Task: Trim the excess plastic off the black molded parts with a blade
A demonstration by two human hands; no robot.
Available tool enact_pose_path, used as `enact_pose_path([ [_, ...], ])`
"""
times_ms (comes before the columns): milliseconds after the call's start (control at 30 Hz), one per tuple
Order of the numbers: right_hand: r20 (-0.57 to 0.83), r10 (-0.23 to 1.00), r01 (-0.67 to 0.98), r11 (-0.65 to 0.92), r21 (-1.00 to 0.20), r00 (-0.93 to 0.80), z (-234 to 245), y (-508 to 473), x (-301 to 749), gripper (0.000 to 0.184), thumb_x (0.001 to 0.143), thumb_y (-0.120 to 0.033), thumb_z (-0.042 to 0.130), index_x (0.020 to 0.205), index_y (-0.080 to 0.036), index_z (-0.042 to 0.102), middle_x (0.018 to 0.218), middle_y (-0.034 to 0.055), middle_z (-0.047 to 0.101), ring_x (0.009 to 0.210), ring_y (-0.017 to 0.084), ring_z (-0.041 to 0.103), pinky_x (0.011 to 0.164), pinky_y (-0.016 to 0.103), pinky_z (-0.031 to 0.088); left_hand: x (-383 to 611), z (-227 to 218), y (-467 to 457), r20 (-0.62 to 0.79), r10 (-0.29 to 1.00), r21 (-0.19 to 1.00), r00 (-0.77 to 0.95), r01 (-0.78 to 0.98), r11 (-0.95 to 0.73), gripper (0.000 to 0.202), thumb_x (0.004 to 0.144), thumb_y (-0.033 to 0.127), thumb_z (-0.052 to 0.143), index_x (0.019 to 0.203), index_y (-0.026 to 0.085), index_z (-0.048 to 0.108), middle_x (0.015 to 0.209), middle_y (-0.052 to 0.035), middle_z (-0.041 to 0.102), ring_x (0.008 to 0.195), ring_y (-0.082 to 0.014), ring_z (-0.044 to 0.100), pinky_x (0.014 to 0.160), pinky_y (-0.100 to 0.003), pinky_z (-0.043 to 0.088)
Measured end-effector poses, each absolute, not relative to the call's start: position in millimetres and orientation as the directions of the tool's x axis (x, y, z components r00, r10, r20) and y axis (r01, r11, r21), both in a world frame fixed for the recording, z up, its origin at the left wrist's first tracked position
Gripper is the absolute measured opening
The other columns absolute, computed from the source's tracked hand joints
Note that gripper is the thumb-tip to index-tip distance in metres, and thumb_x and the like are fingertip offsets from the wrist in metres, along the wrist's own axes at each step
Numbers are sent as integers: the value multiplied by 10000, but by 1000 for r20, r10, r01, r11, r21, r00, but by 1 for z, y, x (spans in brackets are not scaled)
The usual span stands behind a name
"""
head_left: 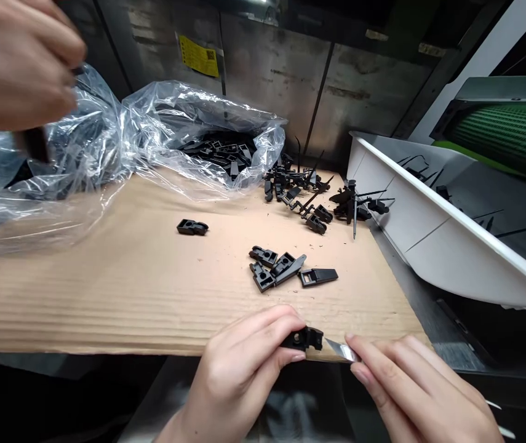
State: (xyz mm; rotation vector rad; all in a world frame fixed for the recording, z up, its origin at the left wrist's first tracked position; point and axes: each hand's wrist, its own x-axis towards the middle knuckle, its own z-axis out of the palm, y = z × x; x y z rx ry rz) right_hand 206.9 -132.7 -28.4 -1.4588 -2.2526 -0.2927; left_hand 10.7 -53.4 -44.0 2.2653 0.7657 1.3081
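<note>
My left hand (244,369) pinches a small black plastic part (304,339) at the front edge of the cardboard sheet (106,289). My right hand (410,387) grips a thin metal blade (342,350) whose tip touches the right end of that part. Just beyond my hands lies a small cluster of black parts (285,267). One single black part (192,227) lies alone further left.
A clear plastic bag (175,135) with many black parts lies open at the back. A pile of parts with sprue sticks (318,197) sits at the back right beside a white chute (429,215). Another person's hand (18,61), blurred, holds something dark at top left.
</note>
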Motion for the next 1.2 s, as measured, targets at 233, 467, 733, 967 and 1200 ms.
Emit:
enact_pose_path([
  [233, 408, 843, 898, 426, -108, -351, -25, -127, 203, 245, 810, -161, 504, 1045, -135, 568, 670, 37, 583, 571, 145, 525, 487, 256, 419, 9, -45, -54, 652, 628, 592, 425, 232, -771, 196, 745, 43, 577, 926, 108, 617, 920, -70, 692, 865, -144, 644, 829, -157, 478],
  [467, 421, 884, 939, 298, -170, -204, -30, -120, 206, 204, 847, -214, 462, 1010, -183, 581, 742, 31, 591, 655, 146, 551, 604, 260, 440, 8, -38, -55, 602, 653, 668, 459, 159, -727, 222, 719, 16, 599, 916, 115, 620, 904, -43, 696, 835, -119, 654, 805, -97, 470],
  [733, 425, 869, 898, 375, -230, -253, -30, -133, 205, 224, 819, -166, 496, 1032, -156, 563, 702, 34, 584, 613, 137, 544, 556, 242, 433, 11, -40, -54, 618, 647, 612, 446, 242, -752, 162, 757, 86, 574, 900, 134, 634, 895, -62, 707, 794, -156, 671, 767, -170, 518],
  [967, 417, 873, 907, 364, -210, -253, -32, -132, 201, 230, 816, -161, 492, 1031, -154, 575, 663, 25, 568, 567, 129, 518, 502, 238, 410, 11, -42, -55, 629, 625, 576, 462, 263, -774, 174, 765, 90, 564, 921, 131, 631, 903, -65, 705, 805, -162, 670, 777, -182, 517],
  [1200, 463, 866, 946, 286, -152, -188, -38, -127, 200, 213, 817, -190, 505, 1006, -163, 598, 664, 29, 577, 591, 143, 527, 572, 266, 418, 9, -43, -55, 610, 648, 619, 455, 238, -749, 197, 740, 69, 595, 925, 127, 634, 912, -59, 704, 821, -152, 666, 795, -156, 499],
])
